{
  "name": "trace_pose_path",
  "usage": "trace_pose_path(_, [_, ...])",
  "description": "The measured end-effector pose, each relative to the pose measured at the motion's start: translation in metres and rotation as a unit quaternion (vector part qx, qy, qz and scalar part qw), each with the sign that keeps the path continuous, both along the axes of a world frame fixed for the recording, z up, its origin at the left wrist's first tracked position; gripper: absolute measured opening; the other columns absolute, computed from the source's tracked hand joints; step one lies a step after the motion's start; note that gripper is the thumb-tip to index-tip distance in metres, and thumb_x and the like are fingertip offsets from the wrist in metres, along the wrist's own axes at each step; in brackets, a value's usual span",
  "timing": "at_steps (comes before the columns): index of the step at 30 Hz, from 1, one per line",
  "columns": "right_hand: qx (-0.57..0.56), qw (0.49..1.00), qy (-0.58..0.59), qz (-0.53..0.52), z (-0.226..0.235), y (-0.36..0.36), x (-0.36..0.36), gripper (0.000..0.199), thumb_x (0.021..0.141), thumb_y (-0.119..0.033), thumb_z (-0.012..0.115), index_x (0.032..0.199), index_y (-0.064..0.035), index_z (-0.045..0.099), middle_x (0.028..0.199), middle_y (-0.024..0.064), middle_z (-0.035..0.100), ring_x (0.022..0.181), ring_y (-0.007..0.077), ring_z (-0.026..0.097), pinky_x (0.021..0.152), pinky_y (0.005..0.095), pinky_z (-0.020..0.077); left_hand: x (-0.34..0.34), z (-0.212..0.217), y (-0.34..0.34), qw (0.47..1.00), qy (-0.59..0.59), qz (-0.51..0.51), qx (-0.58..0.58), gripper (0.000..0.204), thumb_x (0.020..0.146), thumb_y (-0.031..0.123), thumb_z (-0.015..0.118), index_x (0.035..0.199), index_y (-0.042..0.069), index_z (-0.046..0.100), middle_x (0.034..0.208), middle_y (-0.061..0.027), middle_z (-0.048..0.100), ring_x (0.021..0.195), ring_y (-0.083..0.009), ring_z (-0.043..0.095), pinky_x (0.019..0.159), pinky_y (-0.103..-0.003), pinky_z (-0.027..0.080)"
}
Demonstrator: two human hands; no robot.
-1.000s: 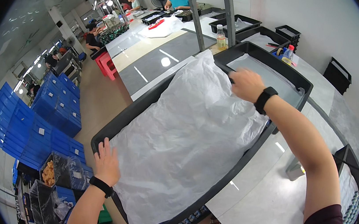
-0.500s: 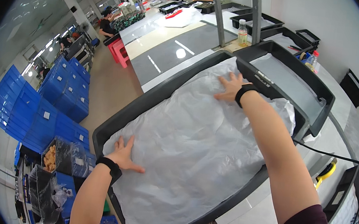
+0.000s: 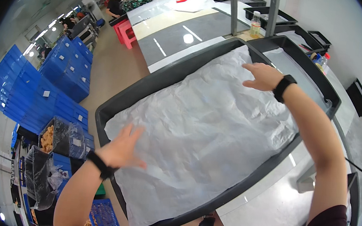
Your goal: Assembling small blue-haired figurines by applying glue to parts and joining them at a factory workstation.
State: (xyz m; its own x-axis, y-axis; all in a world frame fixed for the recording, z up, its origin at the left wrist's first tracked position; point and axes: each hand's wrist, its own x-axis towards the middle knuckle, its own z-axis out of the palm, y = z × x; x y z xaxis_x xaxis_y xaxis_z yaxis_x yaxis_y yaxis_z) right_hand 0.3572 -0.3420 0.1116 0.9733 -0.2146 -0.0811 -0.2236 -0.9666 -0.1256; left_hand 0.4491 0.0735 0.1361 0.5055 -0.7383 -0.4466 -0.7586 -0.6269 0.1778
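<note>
A large dark grey tray (image 3: pixel 122 102) lies before me, lined with a thin, crinkled white sheet (image 3: pixel 195 141). It is hard to tell whether anything lies beneath the sheet. Over the sheet's left part is my left hand (image 3: pixel 121 148), slightly blurred, fingers spread and holding nothing. My right hand (image 3: pixel 263 77) hovers above the far right part of the sheet near the tray's rim, fingers stretched out and a little apart, also without anything in it. Both wrists wear black bands. A second dark tray (image 3: pixel 326 91) with a pale lining adjoins on the right.
Beyond the tray extends a long worktable (image 3: pixel 190 27). A bottle (image 3: pixel 255 25) stands beside metal posts, with more black trays (image 3: pixel 270 17) behind. To the left are stacked blue bins (image 3: pixel 68 66), a red stool (image 3: pixel 125 33) and a blue basket (image 3: pixel 106 218). People work farther back.
Both hands have lifted off the sheet. My right hand has moved right toward the tray's side, and my left slightly down and left. The sheet's right end now looks flatter.
</note>
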Motion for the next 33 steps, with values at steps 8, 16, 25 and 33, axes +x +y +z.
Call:
trace_pose_path(8, [-0.046,0.965,0.257,-0.020,0.006,-0.008,-0.107,0.064,0.067,-0.043,0.062,0.120,-0.0100,0.048,0.105,0.0203,0.057,0.098,0.0341,0.054,0.085,0.0383,0.0426,-0.086,-0.008,0.032,0.948,0.209,-0.153,0.187,0.062,0.067,0.046,0.066,0.104,-0.001,0.049,0.101,-0.0200,0.051,0.096,-0.0327,0.050,0.083,-0.035,0.041])
trace_pose_path(16, [-0.034,0.998,-0.005,-0.054,0.029,0.007,-0.156,0.044,0.077,-0.032,0.058,0.114,-0.0096,0.050,0.093,0.0145,0.060,0.088,0.0320,0.058,0.074,0.0409,0.0470,-0.092,0.014,-0.018,0.922,0.149,-0.218,0.283,0.050,0.078,0.042,0.055,0.100,-0.002,0.054,0.096,-0.0201,0.057,0.093,-0.0342,0.053,0.081,-0.038,0.042])
trace_pose_path(25, [0.161,0.971,-0.100,-0.144,0.011,0.139,-0.378,0.030,0.075,-0.016,0.061,0.102,-0.0060,0.056,0.079,0.0143,0.060,0.071,0.0302,0.058,0.062,0.0354,0.0475,0.004,-0.014,-0.235,0.933,-0.048,-0.293,-0.203,0.056,0.081,0.038,0.056,0.117,-0.002,0.043,0.123,-0.0208,0.042,0.116,-0.0348,0.038,0.097,-0.041,0.031])
trace_pose_path(33, [0.049,0.645,-0.189,-0.739,-0.046,0.343,-0.670,0.018,0.073,0.000,0.055,0.091,0.0005,0.058,0.073,0.0107,0.061,0.064,0.0177,0.059,0.055,0.0272,0.0453,0.049,-0.081,-0.409,0.957,-0.203,-0.119,-0.170,0.072,0.080,0.056,0.042,0.133,0.008,0.029,0.140,-0.0124,0.024,0.130,-0.0351,0.016,0.102,-0.051,0.020])
